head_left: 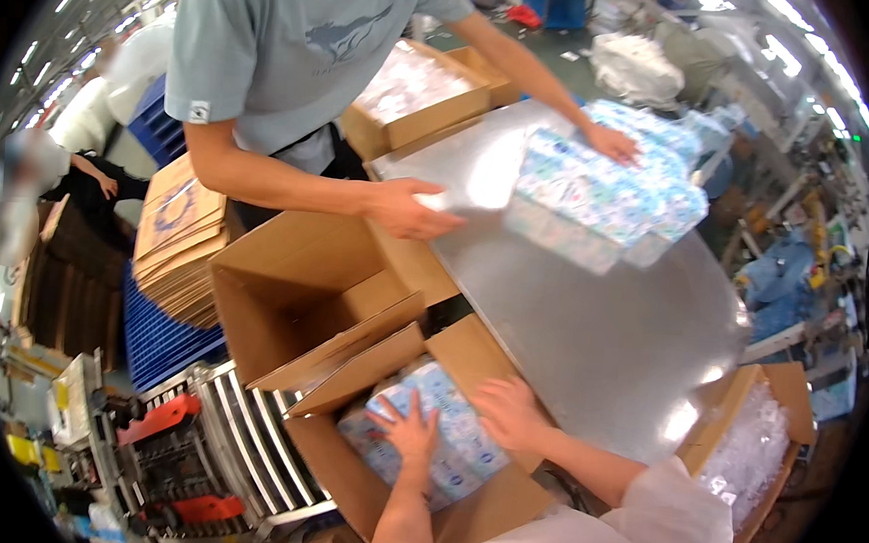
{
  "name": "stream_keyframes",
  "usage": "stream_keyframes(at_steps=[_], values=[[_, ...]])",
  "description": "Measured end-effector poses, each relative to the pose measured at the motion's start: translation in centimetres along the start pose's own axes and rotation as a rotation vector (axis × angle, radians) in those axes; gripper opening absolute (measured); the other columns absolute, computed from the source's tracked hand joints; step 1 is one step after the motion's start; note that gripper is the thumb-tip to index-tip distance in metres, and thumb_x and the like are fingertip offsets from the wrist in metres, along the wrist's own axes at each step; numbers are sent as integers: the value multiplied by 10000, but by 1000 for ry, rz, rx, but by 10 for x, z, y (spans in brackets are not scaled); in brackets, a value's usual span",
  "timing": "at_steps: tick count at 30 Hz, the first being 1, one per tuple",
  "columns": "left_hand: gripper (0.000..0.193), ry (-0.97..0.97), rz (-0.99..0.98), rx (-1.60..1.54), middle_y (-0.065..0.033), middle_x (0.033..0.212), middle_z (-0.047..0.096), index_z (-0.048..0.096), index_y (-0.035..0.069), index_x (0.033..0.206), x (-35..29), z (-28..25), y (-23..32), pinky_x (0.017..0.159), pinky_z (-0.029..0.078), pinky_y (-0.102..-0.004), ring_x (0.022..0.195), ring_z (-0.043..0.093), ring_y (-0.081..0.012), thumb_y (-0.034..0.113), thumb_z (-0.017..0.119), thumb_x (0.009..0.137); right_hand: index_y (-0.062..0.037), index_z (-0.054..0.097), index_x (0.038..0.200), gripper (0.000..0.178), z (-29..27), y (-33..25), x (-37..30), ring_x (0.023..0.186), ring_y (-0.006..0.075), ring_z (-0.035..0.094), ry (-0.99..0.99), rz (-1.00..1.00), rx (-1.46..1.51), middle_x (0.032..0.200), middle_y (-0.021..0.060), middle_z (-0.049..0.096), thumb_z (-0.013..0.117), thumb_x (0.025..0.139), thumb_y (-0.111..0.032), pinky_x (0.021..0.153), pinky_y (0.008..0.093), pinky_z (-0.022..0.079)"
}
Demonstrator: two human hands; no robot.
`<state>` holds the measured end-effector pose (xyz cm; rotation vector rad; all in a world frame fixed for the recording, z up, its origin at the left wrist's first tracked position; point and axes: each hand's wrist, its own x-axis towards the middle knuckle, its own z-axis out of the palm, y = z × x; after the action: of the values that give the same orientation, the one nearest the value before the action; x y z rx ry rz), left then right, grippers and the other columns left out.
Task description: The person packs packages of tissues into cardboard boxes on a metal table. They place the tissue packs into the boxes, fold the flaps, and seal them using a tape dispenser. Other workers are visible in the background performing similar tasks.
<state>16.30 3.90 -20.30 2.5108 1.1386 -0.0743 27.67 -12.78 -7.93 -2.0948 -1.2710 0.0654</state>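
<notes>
My left hand [408, 430] splayed on packs [462, 440], long axis unclear, in carton [334, 473] beside worktop [598, 339] edge; right hand [508, 413], can't tell grip.

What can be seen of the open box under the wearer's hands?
The box is brown, looks like cardboard, and stands open with flaps spread. Blue-and-white patterned packs lie inside. The left hand, fingers spread, appears to rest on them; the right hand is at the flap beside the metal table. A second open box stands alongside.
</notes>
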Motion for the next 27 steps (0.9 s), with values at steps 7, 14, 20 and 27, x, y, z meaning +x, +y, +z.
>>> stream_keyframes(at_steps=[7, 14, 20, 27], values=[[704, -321, -29, 19, -213, 1489, -161, 252, 373, 1421, 47, 24, -17, 926, 31, -780, 1299, -148, -564, 632, 476, 806, -1, 558, 1007, 261, -198, 61, -367, 938, 370, 512, 734, 988, -828, 978, 180, 558, 577, 748, -25, 837, 440, 403], [958, -651, 265, 370, -273, 1482, -101, 77, 250, 1475, -107, 41, 20, 953, 78, -750, 1311, -141, -547, 726, 467, 740, -40, 380, 1332, 886, -100, 7, -593, 1250, 474, 324, 350, 1787, -500, 1312, 312, 392, 656, 683, -577, 1021, 498, 297], [945, -1008, 703, 621, -154, 1494, 206, 82, 183, 1473, -31, 144, -31, 1069, 87, -615, 1373, 79, -436, 740, 385, 771, -7, 615, 836, 216, -125, 31, -505, 869, 391, 605, 443, 1733, -509, 858, 222, 639, 609, 742, -201, 749, 446, 484], [494, -533, 721, -359, -232, 1056, 592, 478, 27, 1232, -58, -71, 69, 837, 461, -464, 981, 569, -391, 378, 528, 888, 26, 607, 873, 217, -191, 102, -580, 741, 311, 612, 425, 1001, -692, 801, 195, 633, 565, 858, -186, 689, 439, 487]])
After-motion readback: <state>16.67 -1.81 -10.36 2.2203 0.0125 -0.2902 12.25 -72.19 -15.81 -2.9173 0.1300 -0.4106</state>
